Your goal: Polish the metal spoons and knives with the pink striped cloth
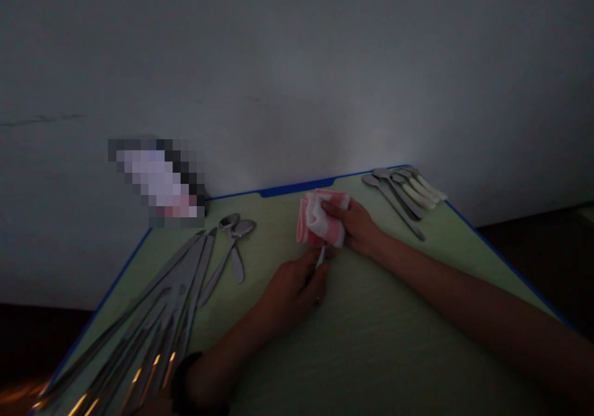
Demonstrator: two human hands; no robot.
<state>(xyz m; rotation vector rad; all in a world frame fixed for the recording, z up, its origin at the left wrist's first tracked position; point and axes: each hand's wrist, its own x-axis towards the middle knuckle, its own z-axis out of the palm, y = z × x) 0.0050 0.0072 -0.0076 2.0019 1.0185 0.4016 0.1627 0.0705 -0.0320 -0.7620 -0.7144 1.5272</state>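
My left hand (297,289) is closed around the handle of a metal utensil (321,256), whose upper end goes into a pink and white cloth (320,219). My right hand (357,225) grips that cloth, bunched round the utensil's hidden end, above the pale green table (371,342). Which kind of utensil it is I cannot make out.
A large pile of long metal cutlery (158,317) lies at the left front. Two spoons (234,242) lie beside it. Several spoons (403,190), some white-handled, rest at the far right corner. A pixelated object (160,182) stands at the back left against the grey wall.
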